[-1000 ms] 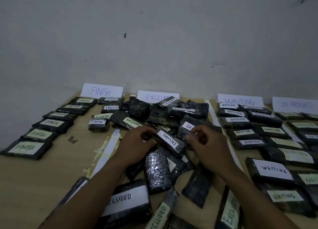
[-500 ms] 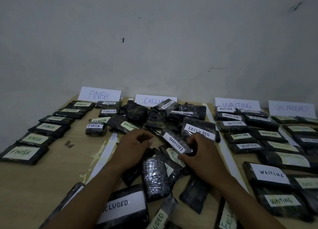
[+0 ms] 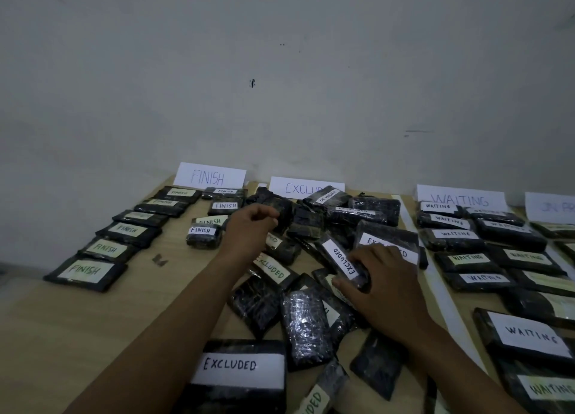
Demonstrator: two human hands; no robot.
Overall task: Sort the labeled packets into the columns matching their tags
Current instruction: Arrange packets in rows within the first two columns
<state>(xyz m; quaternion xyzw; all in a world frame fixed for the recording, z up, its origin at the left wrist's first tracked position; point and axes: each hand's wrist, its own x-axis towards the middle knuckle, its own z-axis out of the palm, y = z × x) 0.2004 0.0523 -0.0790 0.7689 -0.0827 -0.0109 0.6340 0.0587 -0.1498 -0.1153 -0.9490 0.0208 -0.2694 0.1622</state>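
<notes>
Dark wrapped packets with white tags lie on a wooden table (image 3: 93,326) below the column cards FINISH (image 3: 208,177), EXCLUDED (image 3: 294,189), WAITING (image 3: 460,198) and a fourth card (image 3: 553,206) cut off at the right. My right hand (image 3: 384,284) grips the near end of a slanted EXCLUDED packet (image 3: 340,258) in the middle pile. My left hand (image 3: 252,227) hovers over the back of that pile with loosely curled fingers, holding nothing. A packet tagged ON PROGRESS (image 3: 329,195) lies at the back of the EXCLUDED pile.
FINISH packets (image 3: 88,270) line the left in two rows. WAITING packets (image 3: 466,258) fill the right column, with more beyond. A white tape strip (image 3: 413,227) divides the columns. Large EXCLUDED packet (image 3: 239,370) lies near me. A grey wall stands behind the table.
My left hand let go near the slanted EXCLUDED packet and moved forward and left over the pile's back. My right hand stayed on that packet, closing over its near end.
</notes>
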